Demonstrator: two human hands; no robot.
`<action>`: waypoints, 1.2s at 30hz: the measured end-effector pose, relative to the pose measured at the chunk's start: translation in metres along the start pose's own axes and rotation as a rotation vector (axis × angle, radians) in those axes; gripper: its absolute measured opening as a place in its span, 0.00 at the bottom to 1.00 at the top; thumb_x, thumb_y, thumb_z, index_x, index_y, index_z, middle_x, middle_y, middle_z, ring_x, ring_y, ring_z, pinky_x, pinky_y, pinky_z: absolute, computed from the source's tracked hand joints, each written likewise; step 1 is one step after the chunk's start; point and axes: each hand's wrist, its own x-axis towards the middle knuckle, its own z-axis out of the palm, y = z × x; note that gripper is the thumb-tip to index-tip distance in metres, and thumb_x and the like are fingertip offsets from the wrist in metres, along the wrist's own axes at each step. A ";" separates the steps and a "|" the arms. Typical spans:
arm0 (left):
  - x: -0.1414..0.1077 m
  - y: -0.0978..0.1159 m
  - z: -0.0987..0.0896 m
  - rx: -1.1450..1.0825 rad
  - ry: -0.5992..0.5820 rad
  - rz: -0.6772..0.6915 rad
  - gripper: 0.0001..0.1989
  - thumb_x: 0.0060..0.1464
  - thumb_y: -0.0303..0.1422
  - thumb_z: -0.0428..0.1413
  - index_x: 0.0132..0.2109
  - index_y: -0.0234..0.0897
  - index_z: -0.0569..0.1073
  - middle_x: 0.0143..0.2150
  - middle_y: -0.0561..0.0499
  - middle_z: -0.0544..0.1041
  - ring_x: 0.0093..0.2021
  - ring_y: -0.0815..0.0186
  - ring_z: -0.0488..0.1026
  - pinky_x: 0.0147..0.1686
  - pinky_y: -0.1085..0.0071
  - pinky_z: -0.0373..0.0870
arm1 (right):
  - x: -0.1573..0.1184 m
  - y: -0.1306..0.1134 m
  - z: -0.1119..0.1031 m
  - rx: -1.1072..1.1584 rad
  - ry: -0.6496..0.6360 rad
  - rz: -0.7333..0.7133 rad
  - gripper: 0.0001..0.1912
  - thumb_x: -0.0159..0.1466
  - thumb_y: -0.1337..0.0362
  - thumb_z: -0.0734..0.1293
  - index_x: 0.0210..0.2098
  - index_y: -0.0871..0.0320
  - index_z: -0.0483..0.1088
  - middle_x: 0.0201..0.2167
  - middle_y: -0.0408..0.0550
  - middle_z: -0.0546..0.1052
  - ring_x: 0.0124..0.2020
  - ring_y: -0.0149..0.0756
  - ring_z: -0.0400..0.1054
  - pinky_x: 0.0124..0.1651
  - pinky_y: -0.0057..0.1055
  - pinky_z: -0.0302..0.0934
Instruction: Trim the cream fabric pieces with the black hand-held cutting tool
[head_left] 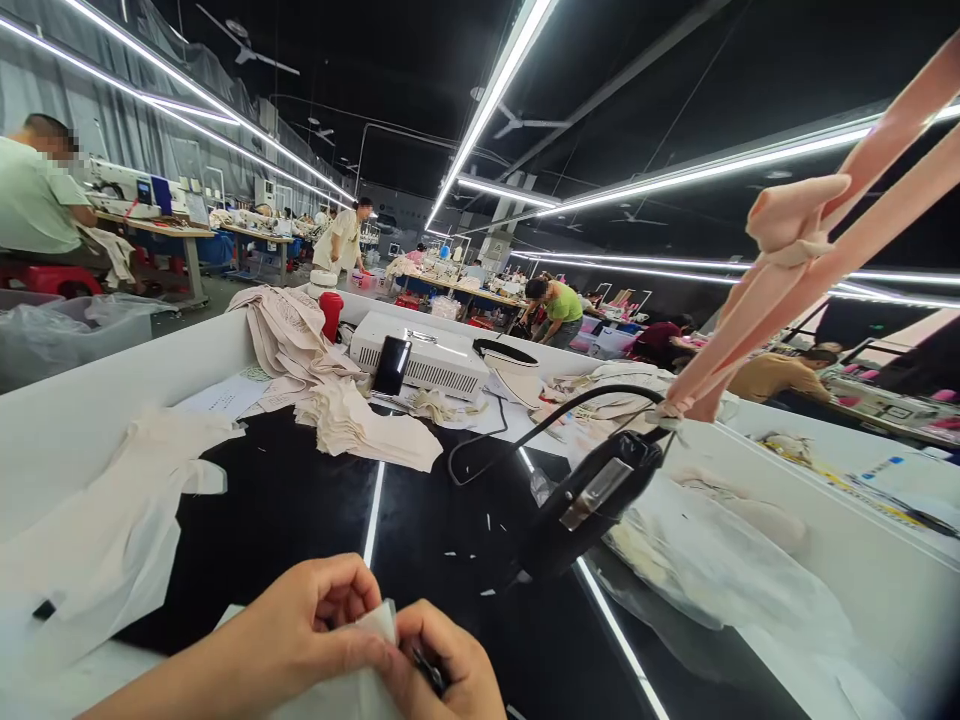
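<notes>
My left hand (pixel 322 620) pinches the upper edge of a pale fabric piece (pixel 379 622) at the bottom centre of the head view. Close against it on the right, my right hand (pixel 446 665) holds the same edge with its fingers curled. A small dark metal tool (pixel 429 670) shows inside the right hand; its full shape is hidden. The fabric hangs down below both hands, over a glossy black tabletop (pixel 292 510). Small white scraps (pixel 487 592) lie on the black surface beyond the right hand.
A black corded device (pixel 596 500) hangs from pink straps (pixel 795 250) at the right. Stacked beige pieces (pixel 360 425), a phone (pixel 391 365) and a white box (pixel 420 350) sit behind. Pale fabric (pixel 112 520) lies left, plastic bags (pixel 735 560) right. White walls edge the table; people work beyond.
</notes>
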 end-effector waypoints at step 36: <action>-0.004 0.020 -0.010 -0.179 0.174 -0.080 0.24 0.48 0.52 0.70 0.37 0.35 0.77 0.29 0.55 0.73 0.29 0.71 0.65 0.32 0.75 0.61 | -0.012 0.003 0.023 0.206 -0.005 0.119 0.29 0.69 0.35 0.58 0.45 0.54 0.74 0.23 0.40 0.58 0.25 0.33 0.56 0.22 0.26 0.50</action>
